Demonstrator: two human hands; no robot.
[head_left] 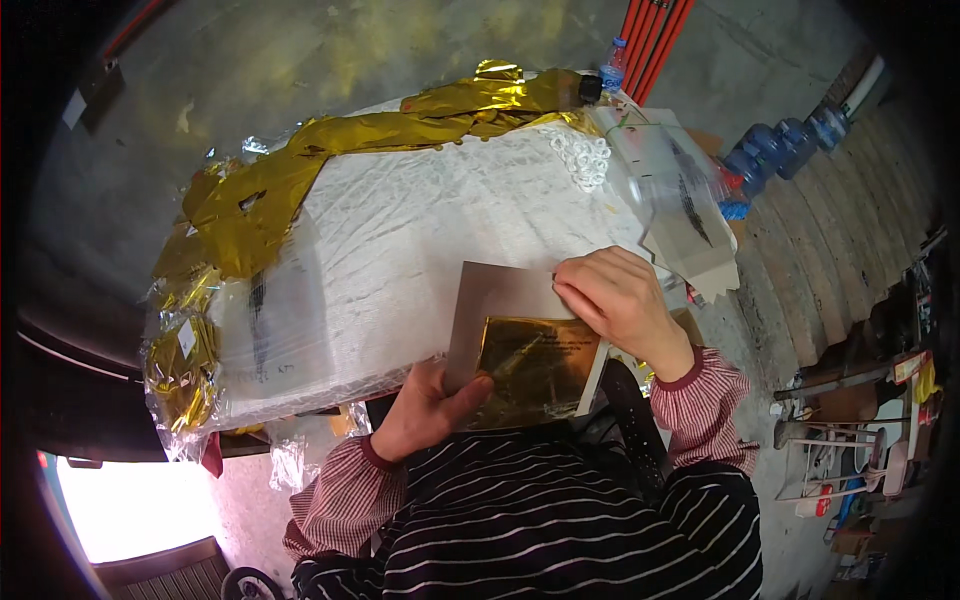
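Observation:
Close in front of my body I hold a flat grey card (484, 288) together with a shiny gold foil sheet (540, 365) bearing dark print. The gold piece overlaps the card's lower right part, and a pale edge shows along its right side. My left hand (428, 410) grips the lower left, thumb on top near the gold piece's corner, its other fingers hidden beneath. At the upper right, my right hand (618, 297) pinches the card's edge with bent fingers. Whether the gold piece is fixed to the card or only lies against it I cannot tell.
A white-covered table (420, 215) stands ahead. Crumpled gold foil (260, 190) runs along its far and left edges. White rings (583, 158) lie in a pile near clear plastic bags (690, 215) at the right. Large blue water jugs (765, 155) stand beyond.

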